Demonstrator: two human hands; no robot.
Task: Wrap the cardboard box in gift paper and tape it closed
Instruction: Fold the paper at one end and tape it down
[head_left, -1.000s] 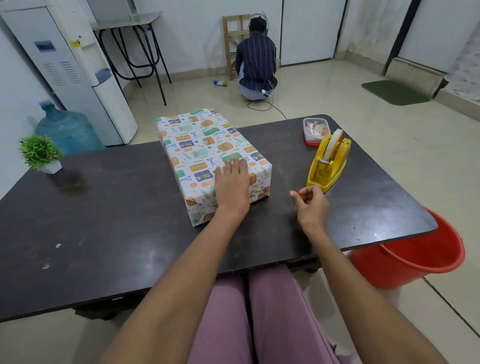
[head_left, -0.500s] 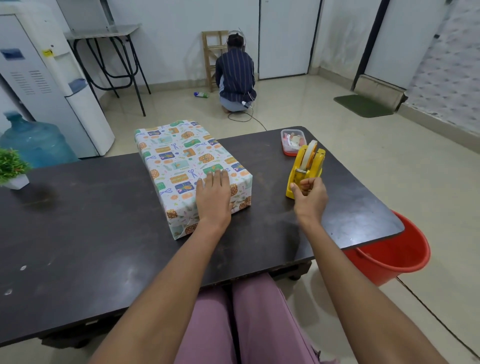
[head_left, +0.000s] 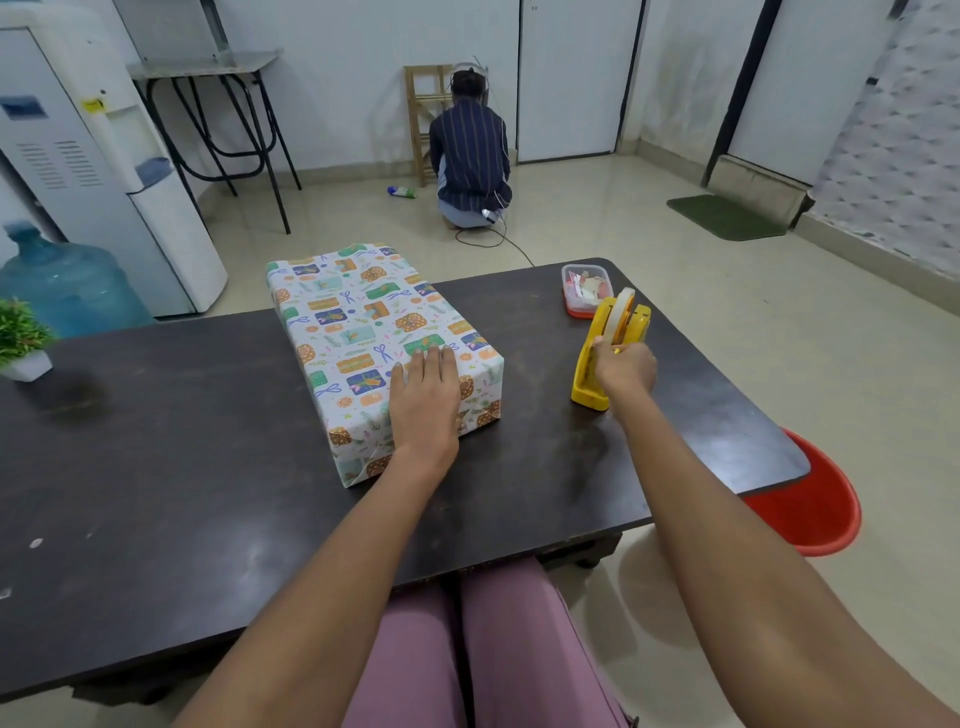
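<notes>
Two bare hands work over a dark rectangular wooden table (head_left: 156, 467). The left hand (head_left: 425, 402) lies flat, fingers straight and together, pressing on the near end of the rectangular cardboard box wrapped in white gift paper printed with colourful presents and bows (head_left: 374, 338), which sits on the middle of the table with its long side running from near to far. The right hand (head_left: 623, 370) curls its fingers round the near part of the yellow plastic tape dispenser (head_left: 610, 353), which stands on the table to the right of the box, well apart from it, with its pale tape roll (head_left: 622, 312) on top. Just beyond the dispenser sits a small clear plastic container with a red base (head_left: 582, 291). At the far left edge stands a small green potted plant (head_left: 21, 338). Off the table's right side, on the floor, is a red plastic bucket (head_left: 810, 514).
</notes>
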